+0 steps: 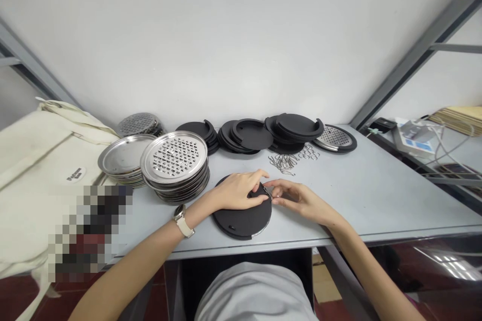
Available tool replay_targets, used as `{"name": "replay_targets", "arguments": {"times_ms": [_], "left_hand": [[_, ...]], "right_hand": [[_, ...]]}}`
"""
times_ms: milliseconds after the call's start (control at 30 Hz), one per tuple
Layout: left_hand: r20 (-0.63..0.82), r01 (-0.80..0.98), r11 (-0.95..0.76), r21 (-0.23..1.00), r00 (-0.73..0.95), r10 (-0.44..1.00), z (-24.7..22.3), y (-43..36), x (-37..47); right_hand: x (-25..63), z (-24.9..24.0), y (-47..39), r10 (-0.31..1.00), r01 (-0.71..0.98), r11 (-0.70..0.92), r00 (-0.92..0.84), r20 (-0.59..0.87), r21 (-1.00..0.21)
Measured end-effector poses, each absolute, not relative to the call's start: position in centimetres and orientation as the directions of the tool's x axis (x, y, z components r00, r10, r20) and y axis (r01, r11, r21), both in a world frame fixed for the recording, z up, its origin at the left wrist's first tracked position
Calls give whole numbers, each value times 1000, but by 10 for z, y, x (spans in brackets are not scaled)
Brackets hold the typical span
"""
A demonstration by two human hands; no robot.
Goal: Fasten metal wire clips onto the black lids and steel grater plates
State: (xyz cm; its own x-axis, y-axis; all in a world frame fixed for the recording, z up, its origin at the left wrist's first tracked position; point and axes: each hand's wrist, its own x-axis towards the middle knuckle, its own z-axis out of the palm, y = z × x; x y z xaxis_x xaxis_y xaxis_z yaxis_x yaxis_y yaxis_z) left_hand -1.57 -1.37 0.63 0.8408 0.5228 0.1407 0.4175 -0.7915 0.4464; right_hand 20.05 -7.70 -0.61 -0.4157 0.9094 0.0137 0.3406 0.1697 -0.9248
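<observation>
A round black plastic disc (244, 218) with a small slot lies on the table near its front edge. My left hand (237, 190) rests over the disc's upper part, its thumb and fingers holding it near the right rim. At that rim my right hand (297, 200) pinches a small metal wire clip (268, 192) between thumb and fingertips. The clip touches the disc's edge, though the fingers partly hide it. Beyond the hands lie a heap of wire clips (283, 162) and several metal rings (309, 151).
Left stands a stack of round metal graters (175, 158), beside metal discs (126, 155) and more graters (138, 124). Stacked black discs (252, 134) line the wall. A grater in a black holder (334, 138) lies right of them. A cream bag (45, 160) covers the left end.
</observation>
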Motion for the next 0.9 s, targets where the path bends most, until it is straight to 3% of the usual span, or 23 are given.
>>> {"name": "replay_targets", "arguments": {"times_ms": [433, 633, 900], "left_hand": [[138, 421, -778, 467, 834, 534, 5, -13, -16], [219, 339, -847, 409, 865, 452, 4, -11, -16], [213, 337, -846, 414, 867, 450, 5, -11, -17]], "right_hand": [[201, -7, -75, 915, 338, 131, -402, -18, -932], [202, -10, -74, 912, 315, 149, -409, 7, -937], [202, -10, -74, 914, 310, 168, -404, 30, -936]]}}
